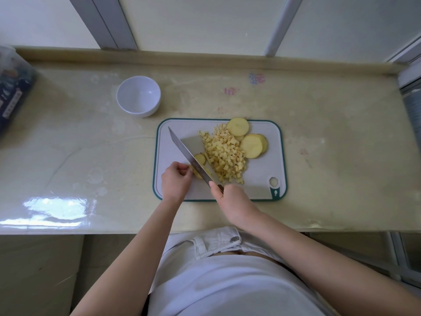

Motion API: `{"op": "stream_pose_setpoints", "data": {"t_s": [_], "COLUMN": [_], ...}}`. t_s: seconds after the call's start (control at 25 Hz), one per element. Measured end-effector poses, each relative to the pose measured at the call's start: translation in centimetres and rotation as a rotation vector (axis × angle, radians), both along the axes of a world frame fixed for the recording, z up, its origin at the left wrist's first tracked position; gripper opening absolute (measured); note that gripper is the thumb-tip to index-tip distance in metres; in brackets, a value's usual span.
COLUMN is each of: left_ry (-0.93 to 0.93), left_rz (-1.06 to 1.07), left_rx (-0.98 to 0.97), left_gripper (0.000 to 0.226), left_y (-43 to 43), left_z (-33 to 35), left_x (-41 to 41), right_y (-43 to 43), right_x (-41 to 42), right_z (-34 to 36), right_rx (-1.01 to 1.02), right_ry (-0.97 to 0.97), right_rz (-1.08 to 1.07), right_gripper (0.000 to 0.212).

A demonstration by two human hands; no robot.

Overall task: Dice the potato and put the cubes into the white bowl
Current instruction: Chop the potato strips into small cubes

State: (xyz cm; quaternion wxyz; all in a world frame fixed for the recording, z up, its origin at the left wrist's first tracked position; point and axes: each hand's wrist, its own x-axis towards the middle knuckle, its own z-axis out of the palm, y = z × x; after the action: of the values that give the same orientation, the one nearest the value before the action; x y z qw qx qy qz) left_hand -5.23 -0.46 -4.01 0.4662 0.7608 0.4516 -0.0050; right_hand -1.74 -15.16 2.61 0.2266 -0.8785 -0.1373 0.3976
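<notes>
On a white cutting board with a green rim lies a heap of small potato cubes. Round potato slices lie at the board's far right. My right hand grips the handle of a cleaver, whose blade runs diagonally over a small stack of slices. My left hand holds those slices with curled fingertips, just left of the blade. The white bowl, with nothing in it, stands on the counter to the far left of the board.
A dark printed packet in a clear container sits at the counter's left end. A ribbed appliance stands at the right edge. The counter's raised back lip runs below a window frame.
</notes>
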Motion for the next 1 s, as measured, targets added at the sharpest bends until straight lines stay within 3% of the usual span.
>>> {"op": "stream_pose_setpoints", "data": {"t_s": [0.52, 0.8, 1.0], "left_ry": [0.057, 0.062, 0.044], "left_rz": [-0.045, -0.042, -0.073], "left_rx": [0.044, 0.045, 0.056], "left_gripper": [0.008, 0.011, 0.007], "left_y": [-0.1, -0.2, -0.3], "left_z": [0.4, 0.5, 0.6], "left_x": [0.1, 0.0, 0.0], "right_y": [1.3, 1.9, 1.1], "right_x": [0.6, 0.2, 1.6], "right_z": [-0.3, -2.0, -1.9], "right_rx": [0.070, 0.010, 0.089], "right_ry": [0.058, -0.047, 0.035], "right_rz": [0.020, -0.006, -0.045], "right_gripper": [0.051, 0.058, 0.060]}}
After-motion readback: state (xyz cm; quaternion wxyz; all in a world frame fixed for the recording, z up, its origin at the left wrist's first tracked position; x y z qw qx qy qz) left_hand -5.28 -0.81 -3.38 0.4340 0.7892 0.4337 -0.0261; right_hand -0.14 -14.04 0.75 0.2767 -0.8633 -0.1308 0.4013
